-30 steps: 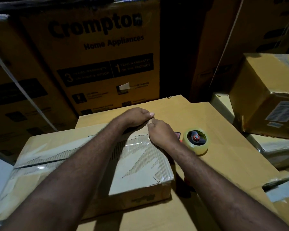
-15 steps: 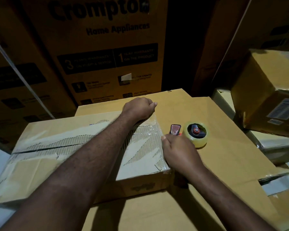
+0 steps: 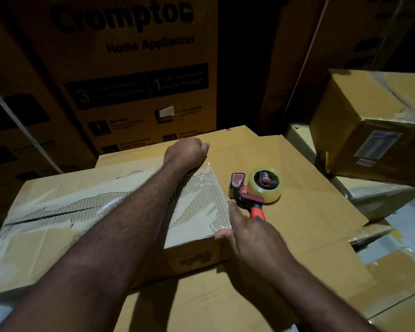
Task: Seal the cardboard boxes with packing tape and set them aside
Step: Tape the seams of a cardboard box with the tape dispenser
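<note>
The sealing step looks nearly done: the worn brown cardboard box [image 3: 82, 226] lies on a flat cardboard sheet [image 3: 297, 236] with glossy clear packing tape [image 3: 209, 178] across its right end. The left hand [image 3: 186, 152] sits curled on the far right corner, and it is unclear whether it pinches tape. The right hand [image 3: 252, 236] presses fairly straight fingers on the near right edge, beside the red-handled tape dispenser [image 3: 256, 190]. Next, the box probably needs a two-handed lift aside.
</note>
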{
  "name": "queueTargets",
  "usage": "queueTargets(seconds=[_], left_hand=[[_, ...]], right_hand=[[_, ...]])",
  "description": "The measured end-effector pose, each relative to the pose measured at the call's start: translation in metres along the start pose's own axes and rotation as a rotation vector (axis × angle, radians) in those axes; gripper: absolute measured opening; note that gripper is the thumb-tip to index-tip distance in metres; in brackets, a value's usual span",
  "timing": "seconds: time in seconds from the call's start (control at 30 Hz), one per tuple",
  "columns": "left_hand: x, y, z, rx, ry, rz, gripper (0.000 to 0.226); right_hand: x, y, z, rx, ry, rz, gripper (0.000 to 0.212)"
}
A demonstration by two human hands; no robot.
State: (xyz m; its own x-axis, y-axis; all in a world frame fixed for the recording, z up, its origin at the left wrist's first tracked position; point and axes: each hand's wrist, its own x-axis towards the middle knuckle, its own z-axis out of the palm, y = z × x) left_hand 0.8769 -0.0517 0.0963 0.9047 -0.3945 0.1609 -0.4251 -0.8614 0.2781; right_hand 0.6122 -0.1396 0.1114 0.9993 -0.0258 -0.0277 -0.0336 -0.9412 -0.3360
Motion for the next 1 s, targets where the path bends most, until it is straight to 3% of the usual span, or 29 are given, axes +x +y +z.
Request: queueTargets(seconds=[0.1,0.23,0.37,0.47,0.6,0.7,0.77,0.83,0.9,1.0], left_hand=[[-0.002,0.001,-0.003,-0.02,0.022,0.005,0.05],[-0.007,0.005,-0.004,0.04,0.037,0.027,0.047],[-0.006,0.013,-0.004,0.012,-0.138,-0.036,0.051],[-0.013,0.018,-0.009,0.021,-0.186,0.011,0.048],[-0.04,0.031,-0.026,-0.008,-0.237,0.126,0.043],[-0.061,0.032,-0.04,-0.143,-0.311,0.195,0.037],[-0.076,0.031,-0.052,-0.304,-0.351,0.195,0.037],[-0.091,0.022,-0.068,-0.379,-0.257,0.145,0.038],[-0.111,0.006,-0.083,-0.374,-0.087,0.039,0.037],[-0.161,-0.02,-0.094,-0.196,-0.018,-0.077,0.044]], right_hand=[[-0.004,-0.001,0.002,-0.042,0.039,-0.031,0.073],[-0.008,-0.002,-0.011,0.139,-0.066,-0.014,0.068],[-0.013,-0.005,-0.012,0.099,-0.056,-0.032,0.075],[-0.02,-0.025,-0.008,0.068,-0.039,-0.065,0.085],[-0.03,-0.058,-0.01,-0.04,-0.149,-0.103,0.068],[-0.023,-0.063,-0.033,-0.1,-0.224,-0.197,0.034],[-0.009,-0.059,-0.05,-0.027,-0.158,-0.181,0.029],[0.014,-0.053,-0.059,-0.039,0.008,-0.143,0.029],[0.042,-0.047,-0.059,-0.02,0.167,-0.13,0.033],[0.081,-0.049,-0.044,-0.011,0.178,-0.183,0.05]])
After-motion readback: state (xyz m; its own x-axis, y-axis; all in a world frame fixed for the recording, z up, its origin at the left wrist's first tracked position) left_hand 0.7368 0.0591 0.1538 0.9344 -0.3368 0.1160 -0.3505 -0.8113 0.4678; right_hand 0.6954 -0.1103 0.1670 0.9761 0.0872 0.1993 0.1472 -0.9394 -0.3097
